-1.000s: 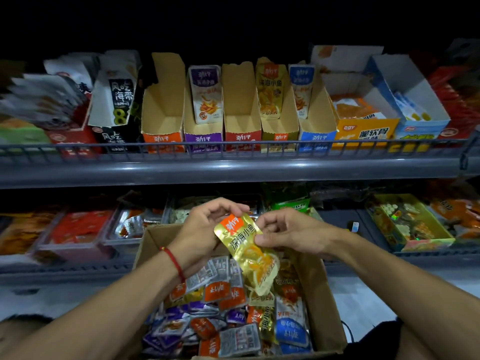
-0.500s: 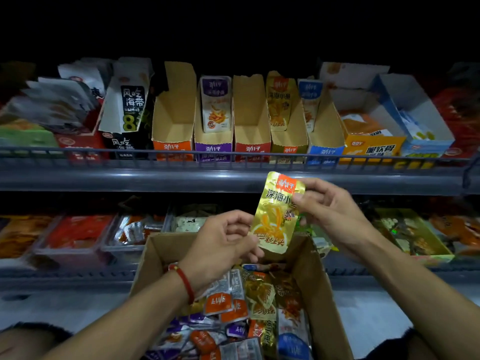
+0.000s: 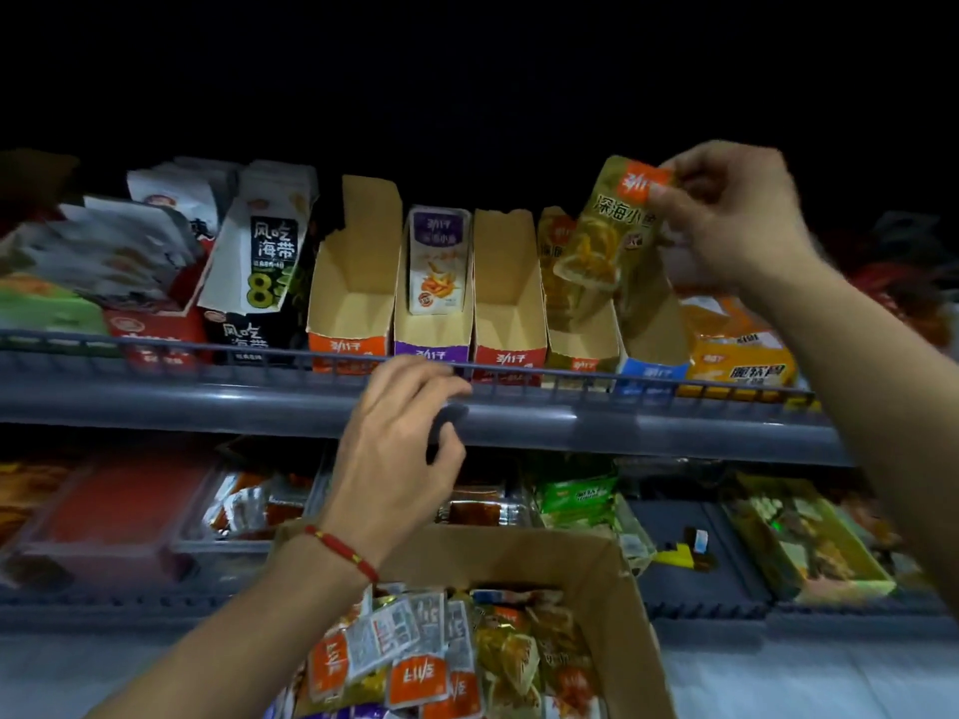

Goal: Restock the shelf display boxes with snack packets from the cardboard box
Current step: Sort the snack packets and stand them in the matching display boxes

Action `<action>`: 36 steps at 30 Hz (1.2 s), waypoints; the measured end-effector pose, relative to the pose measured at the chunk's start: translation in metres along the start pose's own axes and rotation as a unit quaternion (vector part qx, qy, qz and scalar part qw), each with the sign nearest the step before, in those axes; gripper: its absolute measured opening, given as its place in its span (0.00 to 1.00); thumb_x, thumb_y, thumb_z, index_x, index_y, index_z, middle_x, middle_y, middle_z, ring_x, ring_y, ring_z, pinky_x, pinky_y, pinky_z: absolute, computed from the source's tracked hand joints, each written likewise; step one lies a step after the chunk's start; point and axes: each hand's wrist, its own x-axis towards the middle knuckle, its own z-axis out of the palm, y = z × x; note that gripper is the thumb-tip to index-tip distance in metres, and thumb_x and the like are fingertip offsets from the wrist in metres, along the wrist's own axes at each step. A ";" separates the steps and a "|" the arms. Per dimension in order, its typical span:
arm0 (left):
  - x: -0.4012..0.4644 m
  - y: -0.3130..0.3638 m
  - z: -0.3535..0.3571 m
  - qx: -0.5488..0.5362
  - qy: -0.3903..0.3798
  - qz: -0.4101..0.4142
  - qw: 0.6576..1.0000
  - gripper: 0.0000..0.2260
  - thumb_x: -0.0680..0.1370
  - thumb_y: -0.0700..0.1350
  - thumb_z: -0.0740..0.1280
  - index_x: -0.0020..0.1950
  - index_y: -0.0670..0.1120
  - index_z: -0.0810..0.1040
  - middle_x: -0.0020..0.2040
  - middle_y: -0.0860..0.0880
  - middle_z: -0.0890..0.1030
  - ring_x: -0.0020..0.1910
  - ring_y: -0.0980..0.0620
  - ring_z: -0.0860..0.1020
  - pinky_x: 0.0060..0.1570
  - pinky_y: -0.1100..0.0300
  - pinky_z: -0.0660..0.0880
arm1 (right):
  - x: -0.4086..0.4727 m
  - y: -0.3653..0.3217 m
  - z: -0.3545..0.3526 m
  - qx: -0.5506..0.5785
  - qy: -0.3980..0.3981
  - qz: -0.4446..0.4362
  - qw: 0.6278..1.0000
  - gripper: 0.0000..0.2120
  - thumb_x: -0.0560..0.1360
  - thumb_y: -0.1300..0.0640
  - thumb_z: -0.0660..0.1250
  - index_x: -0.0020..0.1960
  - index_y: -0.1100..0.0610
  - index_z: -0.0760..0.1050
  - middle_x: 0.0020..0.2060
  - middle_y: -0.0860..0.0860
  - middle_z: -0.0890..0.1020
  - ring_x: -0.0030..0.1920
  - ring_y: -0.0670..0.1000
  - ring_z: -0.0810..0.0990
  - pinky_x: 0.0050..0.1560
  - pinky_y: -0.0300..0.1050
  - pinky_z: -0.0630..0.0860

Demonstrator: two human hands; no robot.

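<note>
Now the gold foil snack packet (image 3: 607,225) is up at the top shelf, where half a second ago it hung just above the brown cardboard box (image 3: 617,589). The left hand (image 3: 399,448), red cord bracelet (image 3: 342,550) at the wrist, has let go of it and hovers before the grey shelf rail (image 3: 207,402), fingers loosely curled, holding nothing. The right hand (image 3: 726,215) has climbed from mid-height to the upper right, and its grip pinches the packet by the orange top corner, thumb and fingertips pressed together on the foil. The packet hangs tilted over the yellow-fronted display box (image 3: 581,350), in front of the packets already standing there.

Left to right along the top shelf: white pouches (image 3: 119,251) leaning in a heap, a black-and-white seaweed carton (image 3: 259,262), then the row of narrow card boxes. The orange-fronted display box (image 3: 353,282) shows bare card inside, the purple-fronted display box (image 3: 433,313) holds one white packet (image 3: 438,262) upright, the red-fronted display box (image 3: 508,303) shows bare card, then the yellow one, a blue-fronted display box (image 3: 651,350) and an orange carton (image 3: 737,355).

Below, the lower shelf carries clear trays of red snacks (image 3: 119,516) at the left, green packets (image 3: 576,495) in the middle and a yellow-green tray (image 3: 809,542) at the right. The cardboard box sits bottom centre, heaped with mixed orange, silver and gold packets (image 3: 415,661). Everything above the shelves is dark.
</note>
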 end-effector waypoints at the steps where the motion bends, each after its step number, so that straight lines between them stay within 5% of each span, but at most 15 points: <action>1: -0.001 -0.003 -0.001 0.011 0.001 -0.004 1.000 0.16 0.74 0.39 0.69 0.62 0.44 0.80 0.62 0.47 0.79 0.69 0.46 0.70 0.71 0.45 0.67 | 0.010 0.002 0.009 -0.024 0.000 -0.002 1.000 0.12 0.80 0.52 0.70 0.62 0.52 0.78 0.56 0.50 0.83 0.58 0.48 0.81 0.59 0.50 0.79; 7: 0.004 -0.022 -0.010 0.081 -0.015 -0.002 0.997 0.23 0.73 0.39 0.70 0.68 0.45 0.77 0.73 0.44 0.73 0.77 0.42 0.62 0.73 0.37 0.63 | 0.026 0.018 0.052 -0.056 -0.081 0.049 0.994 0.16 0.82 0.60 0.65 0.69 0.54 0.74 0.65 0.52 0.79 0.67 0.52 0.76 0.67 0.50 0.74; 15: 0.006 -0.026 -0.013 0.056 -0.005 -0.026 0.998 0.25 0.72 0.37 0.70 0.69 0.46 0.76 0.73 0.45 0.72 0.79 0.44 0.59 0.74 0.38 0.62 | 0.034 0.030 0.077 -0.112 -0.148 0.127 0.974 0.16 0.82 0.61 0.64 0.68 0.53 0.73 0.61 0.56 0.78 0.63 0.56 0.78 0.60 0.51 0.77; 17: 0.006 -0.028 -0.014 0.051 -0.001 -0.033 0.998 0.25 0.72 0.37 0.70 0.69 0.45 0.76 0.73 0.45 0.71 0.79 0.44 0.59 0.75 0.39 0.61 | 0.036 0.031 0.080 -0.154 -0.155 0.106 0.970 0.15 0.82 0.62 0.64 0.68 0.54 0.73 0.61 0.56 0.78 0.62 0.57 0.78 0.57 0.48 0.75; 22: 0.006 -0.029 -0.016 0.048 -0.001 -0.050 0.998 0.26 0.71 0.36 0.71 0.70 0.46 0.75 0.73 0.45 0.71 0.79 0.44 0.58 0.75 0.39 0.61 | 0.040 0.029 0.083 -0.201 -0.134 0.048 0.969 0.19 0.79 0.67 0.65 0.68 0.53 0.74 0.67 0.58 0.75 0.66 0.61 0.75 0.65 0.59 0.75; 31: 0.004 -0.031 -0.016 0.049 0.001 -0.048 0.998 0.27 0.71 0.36 0.71 0.70 0.46 0.75 0.73 0.46 0.71 0.79 0.45 0.58 0.76 0.43 0.59 | 0.038 0.036 0.096 -0.298 -0.066 -0.019 0.952 0.18 0.83 0.59 0.62 0.72 0.53 0.70 0.64 0.59 0.74 0.60 0.62 0.75 0.49 0.51 0.69; 36: 0.001 -0.032 -0.016 0.048 0.003 -0.047 0.998 0.27 0.71 0.37 0.71 0.70 0.46 0.74 0.73 0.46 0.71 0.79 0.45 0.57 0.76 0.42 0.60 | 0.037 0.035 0.097 -0.307 -0.064 -0.046 0.948 0.18 0.81 0.62 0.64 0.70 0.56 0.71 0.63 0.62 0.75 0.58 0.64 0.77 0.50 0.54 0.73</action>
